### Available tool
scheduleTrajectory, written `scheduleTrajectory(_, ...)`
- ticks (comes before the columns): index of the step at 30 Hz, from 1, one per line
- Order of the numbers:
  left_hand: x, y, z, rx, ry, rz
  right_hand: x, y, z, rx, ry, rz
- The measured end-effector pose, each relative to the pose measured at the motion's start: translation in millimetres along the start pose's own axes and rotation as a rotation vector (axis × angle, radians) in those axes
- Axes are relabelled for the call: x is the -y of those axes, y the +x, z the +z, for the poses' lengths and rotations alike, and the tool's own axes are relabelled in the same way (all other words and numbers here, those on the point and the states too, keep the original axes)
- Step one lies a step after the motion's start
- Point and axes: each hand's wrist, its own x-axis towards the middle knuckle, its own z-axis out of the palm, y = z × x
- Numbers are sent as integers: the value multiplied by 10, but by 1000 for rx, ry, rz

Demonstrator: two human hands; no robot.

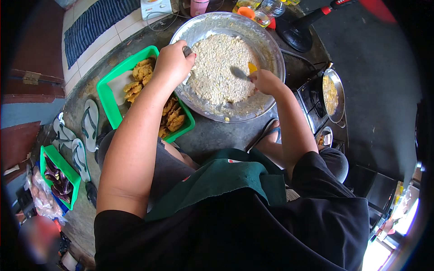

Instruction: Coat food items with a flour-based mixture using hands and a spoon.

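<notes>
A wide metal basin [276, 71] before me holds a thick, pale, lumpy batter [217, 71]. At the basin's left rim my left hand [174, 61] is closed around the dark end of a utensil [186, 51]; a whitish part shows below the fist, and the rest is hidden. My right hand [268, 82], over the right side of the batter, grips a metal spoon [239, 73], its bowl blurred. Close by its fingers is a small yellow piece [252, 67]; I cannot tell whether the hand holds it. Left of the basin, a green plastic tray [110, 98] contains browned fried fritters [142, 71], partly covered by my left forearm.
At right, a frying pan [330, 95] with yellowish food in it sits on a gas stove [310, 105]. Beyond the basin are plastic bottles [271, 8], a pink tumbler [199, 7] and a white kitchen scale [156, 8]. Flip-flops [90, 125] and a green tray of eggplants [59, 179] lie at left.
</notes>
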Motion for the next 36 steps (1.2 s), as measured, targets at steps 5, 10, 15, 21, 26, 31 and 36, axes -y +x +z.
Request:
scheduleTrajectory(5, -158, 46, -8, 27, -8, -44, 87, -354, 325, -563, 172, 135)
scheduleTrajectory(10, -63, 17, 22, -67, -58, -4, 28, -703, 1001, -80, -120, 359)
scheduleTrajectory(15, 9, -68, 55, -98, -181, -42, 86, -707, 867, -140, -24, 292)
scheduleTrajectory(21, 16, -299, 116, -265, -871, -376, 1006, -807, 563, -582, 319, 69)
scheduleTrajectory(26, -110, -592, 159, -291, -1169, -443, 1412, -953, 790, -720, 283, -178)
scheduleTrajectory(31, -128, -815, 111, -357, -1183, -439, 1184, -885, 896, -640, 208, -143)
scheduleTrajectory(36, -13, -938, 29, -383, -1120, -411, 1172, -936, 838, -622, 143, -99)
